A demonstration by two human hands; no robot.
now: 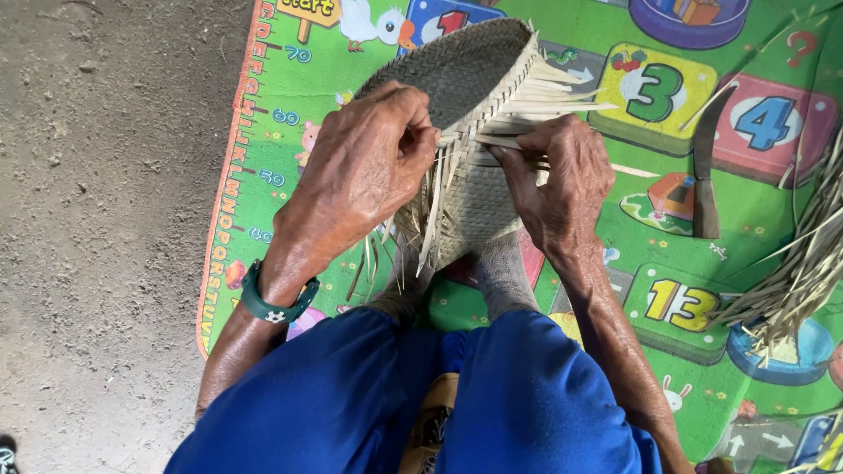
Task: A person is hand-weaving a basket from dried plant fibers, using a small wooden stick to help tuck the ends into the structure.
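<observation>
A half-woven basket (470, 79) of pale palm strips lies on its side between my feet, its mouth turned away from me. Loose strip ends (549, 92) stick out from its rim on the right. My left hand (369, 167) grips the rim on the left side, fingers curled over the weave, with thin strips hanging below it. My right hand (562, 180) pinches a flat strip at the rim, next to the loose ends. A green band sits on my left wrist (277, 303).
I sit on a colourful play mat (694, 290) with numbered squares, on a grey dirt floor (105, 219). A dark knife (705, 167) lies on the mat to the right. A bundle of dry palm strips (803, 263) lies at the right edge. My blue-clad knees (439, 395) fill the bottom.
</observation>
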